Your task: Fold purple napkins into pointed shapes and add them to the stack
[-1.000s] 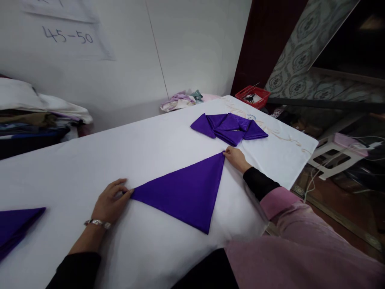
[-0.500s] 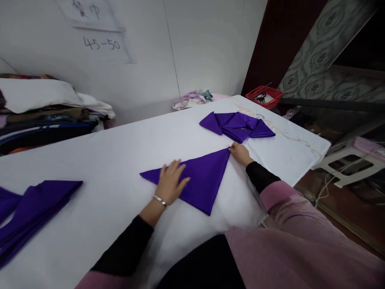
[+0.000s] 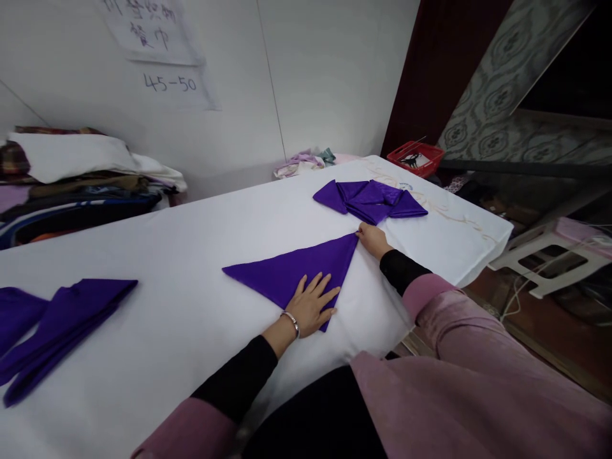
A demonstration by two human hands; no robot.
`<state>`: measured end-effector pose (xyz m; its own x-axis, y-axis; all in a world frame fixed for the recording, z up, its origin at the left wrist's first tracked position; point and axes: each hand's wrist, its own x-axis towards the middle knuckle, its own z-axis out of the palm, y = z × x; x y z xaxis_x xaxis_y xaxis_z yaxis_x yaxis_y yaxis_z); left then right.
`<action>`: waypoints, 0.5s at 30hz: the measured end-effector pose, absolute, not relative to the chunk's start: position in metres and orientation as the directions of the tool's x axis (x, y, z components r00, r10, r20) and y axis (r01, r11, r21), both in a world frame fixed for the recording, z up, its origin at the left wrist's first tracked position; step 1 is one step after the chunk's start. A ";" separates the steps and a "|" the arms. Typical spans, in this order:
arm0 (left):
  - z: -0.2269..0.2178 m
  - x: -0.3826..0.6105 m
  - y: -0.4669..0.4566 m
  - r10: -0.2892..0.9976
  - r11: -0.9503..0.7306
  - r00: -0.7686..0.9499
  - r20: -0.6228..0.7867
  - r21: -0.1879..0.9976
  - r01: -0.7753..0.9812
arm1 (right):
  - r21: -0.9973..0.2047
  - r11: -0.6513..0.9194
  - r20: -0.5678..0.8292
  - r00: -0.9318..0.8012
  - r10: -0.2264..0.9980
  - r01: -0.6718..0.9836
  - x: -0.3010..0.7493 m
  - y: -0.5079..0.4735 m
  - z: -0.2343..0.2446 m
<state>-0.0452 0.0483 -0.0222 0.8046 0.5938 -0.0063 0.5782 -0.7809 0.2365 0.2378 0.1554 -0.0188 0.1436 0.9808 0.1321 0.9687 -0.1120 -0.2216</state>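
Note:
A purple cloth folded into a triangle (image 3: 291, 271) lies flat on the white-covered table (image 3: 191, 255). My left hand (image 3: 313, 306), with a silver bracelet at the wrist, rests open and flat on the triangle's near corner, fingers spread. My right hand (image 3: 371, 238) is closed in a pinch on the triangle's far right tip. Just beyond that hand sits a pile of folded purple cloths (image 3: 370, 199).
Unfolded purple cloths (image 3: 52, 325) lie at the table's left edge. A stack of fabrics (image 3: 76, 185) stands at the back left, crumpled cloths (image 3: 301, 164) by the wall, a red basket (image 3: 415, 157) at the far corner. A white stool (image 3: 549, 255) stands on the floor to the right.
My left hand left the triangle's left tip and slid right across the cloth to its near corner. My right hand stayed on the right tip. The camera view shifted left.

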 end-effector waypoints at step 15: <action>-0.023 -0.043 0.048 0.586 -0.784 0.809 -0.050 0.219 0.581 | -0.154 0.256 0.127 -0.238 0.963 0.954 0.250 0.159 -0.014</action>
<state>-0.0430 0.0475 -0.0229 0.8090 0.5857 -0.0496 0.5810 -0.7840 0.2188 0.2502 0.1591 -0.0145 -0.2380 0.9629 0.1270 0.9542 0.2562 -0.1544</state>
